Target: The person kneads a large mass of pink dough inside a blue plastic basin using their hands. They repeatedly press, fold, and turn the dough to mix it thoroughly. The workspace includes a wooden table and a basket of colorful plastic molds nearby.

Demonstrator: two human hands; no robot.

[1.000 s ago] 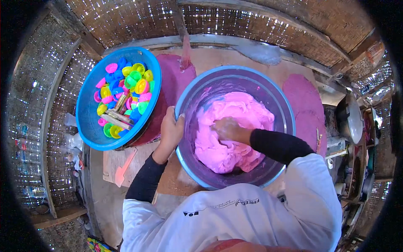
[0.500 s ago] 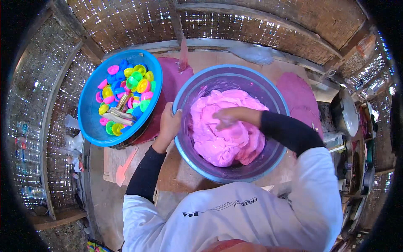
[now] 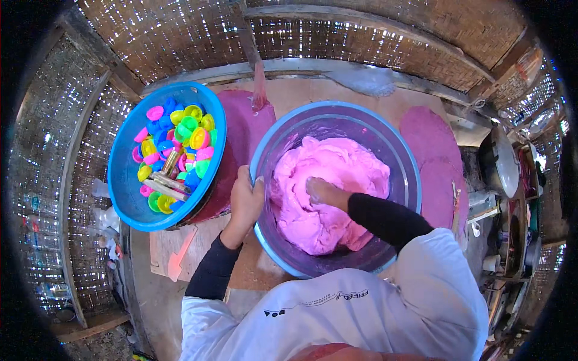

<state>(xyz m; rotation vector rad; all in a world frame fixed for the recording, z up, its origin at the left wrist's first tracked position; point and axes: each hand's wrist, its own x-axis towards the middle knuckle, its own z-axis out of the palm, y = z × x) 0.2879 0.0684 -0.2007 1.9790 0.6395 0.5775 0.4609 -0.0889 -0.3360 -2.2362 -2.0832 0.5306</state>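
A large round basin, purplish inside with a blue rim, stands in front of me. In it lies a big soft mass of bright pink dough, smooth and folded. My left hand is closed on the left side of the basin's rim, thumb near the top edge. My right hand is pushed into the middle of the dough, and its fingers are sunk out of sight. The dough bulges up around it.
At left, a blue tub holds several colourful plastic cups and some short sticks. A pink spatula-like tool lies on the wooden board before it. Reddish-pink mats flank the basin. A wok-like pan stands far right; woven walls enclose the place.
My right hand has come down from over the dough and pressed into its middle. The left hand stays on the rim. The whole view has shifted slightly.
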